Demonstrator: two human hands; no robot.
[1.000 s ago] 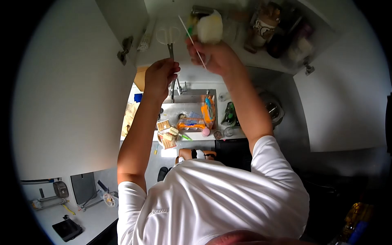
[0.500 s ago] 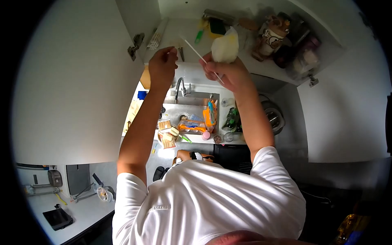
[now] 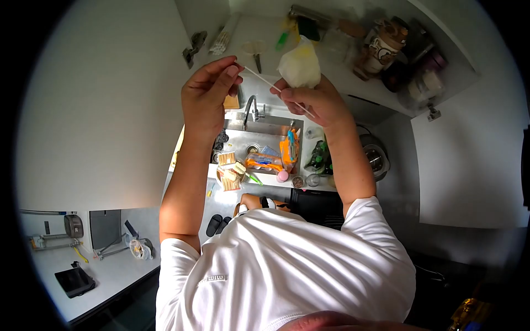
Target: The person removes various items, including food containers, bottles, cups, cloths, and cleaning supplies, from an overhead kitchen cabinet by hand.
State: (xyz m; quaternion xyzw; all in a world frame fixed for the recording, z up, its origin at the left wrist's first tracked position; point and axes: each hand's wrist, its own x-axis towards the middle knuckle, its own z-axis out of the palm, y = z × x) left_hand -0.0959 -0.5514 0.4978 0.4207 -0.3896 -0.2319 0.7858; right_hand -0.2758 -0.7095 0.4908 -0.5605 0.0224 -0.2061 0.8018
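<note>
A thin white stick (image 3: 264,79) slants between my two hands below the cabinet shelf. My left hand (image 3: 205,99) is closed, its thumb and forefinger pinched at the stick's upper end. In my right hand (image 3: 317,105) the lower part of the same stick runs under the thumb. That hand also holds a pale, crumpled, translucent bag or wrap (image 3: 301,66), which bulges above its fingers; its contents cannot be made out. Behind my hands on the shelf lie a bundle of similar white sticks (image 3: 222,38) and a pair of scissors (image 3: 255,58).
Open cabinet doors (image 3: 105,121) flank both arms. The shelf (image 3: 243,38) also bears a dark sponge (image 3: 307,30) and a brown patterned container (image 3: 381,47). Below are a faucet (image 3: 252,107), a sink with orange packets (image 3: 265,163), green bottles (image 3: 316,157) and bundled wooden sticks (image 3: 227,159).
My left hand has shifted left and now meets the stick's upper end, which was apart from it before. My right hand still holds the stick and the pale bag. The view has shifted slightly.
</note>
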